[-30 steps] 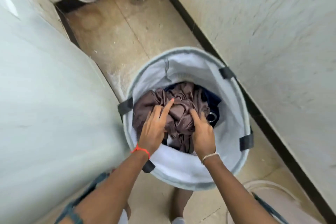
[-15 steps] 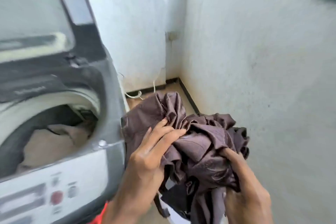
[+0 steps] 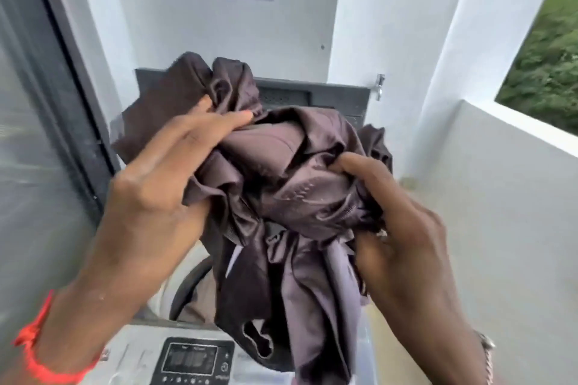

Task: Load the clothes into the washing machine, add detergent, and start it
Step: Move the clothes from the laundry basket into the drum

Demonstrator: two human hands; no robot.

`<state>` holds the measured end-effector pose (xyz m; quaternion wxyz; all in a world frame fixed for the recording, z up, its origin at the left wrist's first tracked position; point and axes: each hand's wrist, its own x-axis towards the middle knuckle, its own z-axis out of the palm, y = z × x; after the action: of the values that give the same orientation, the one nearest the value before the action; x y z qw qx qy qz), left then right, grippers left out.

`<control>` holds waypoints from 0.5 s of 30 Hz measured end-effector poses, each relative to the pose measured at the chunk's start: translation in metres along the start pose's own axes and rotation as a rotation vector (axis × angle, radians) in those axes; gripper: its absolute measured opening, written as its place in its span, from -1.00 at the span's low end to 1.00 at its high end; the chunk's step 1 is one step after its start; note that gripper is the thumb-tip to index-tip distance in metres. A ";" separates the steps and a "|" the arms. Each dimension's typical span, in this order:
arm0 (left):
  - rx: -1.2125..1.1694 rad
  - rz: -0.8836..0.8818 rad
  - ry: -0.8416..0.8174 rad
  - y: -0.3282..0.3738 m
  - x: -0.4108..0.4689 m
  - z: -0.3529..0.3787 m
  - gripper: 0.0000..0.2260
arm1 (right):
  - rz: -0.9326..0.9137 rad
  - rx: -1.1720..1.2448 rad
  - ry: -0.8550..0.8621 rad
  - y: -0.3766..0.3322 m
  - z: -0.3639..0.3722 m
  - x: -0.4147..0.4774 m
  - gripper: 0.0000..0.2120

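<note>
We hold the brown garment bundle (image 3: 291,184) over the washing machine (image 3: 200,356) drum opening, left hand (image 3: 162,178) grasping its left side, right hand (image 3: 403,241) clutching the right, tail hanging past the control panel (image 3: 195,359).

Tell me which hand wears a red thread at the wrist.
The left hand: a red thread circles its wrist. The right hand wears a metal bracelet instead. Both hold the brown garment.

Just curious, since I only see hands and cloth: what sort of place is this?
Likely a laundry corner on a balcony: a top-loading washing machine with its lid raised, a low parapet wall open to green trees, and a wall tap beside the machine.
</note>
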<state>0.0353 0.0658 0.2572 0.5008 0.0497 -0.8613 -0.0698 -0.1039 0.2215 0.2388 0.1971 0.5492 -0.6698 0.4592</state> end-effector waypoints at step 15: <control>0.264 -0.448 -0.592 -0.196 -0.164 0.141 0.08 | 0.371 0.061 -0.684 0.158 0.260 -0.043 -0.19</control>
<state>-0.0036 -0.0919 0.0146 0.1922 0.2783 -0.9379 -0.0773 -0.1727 0.0252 0.0128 -0.1404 0.5456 -0.7708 0.2974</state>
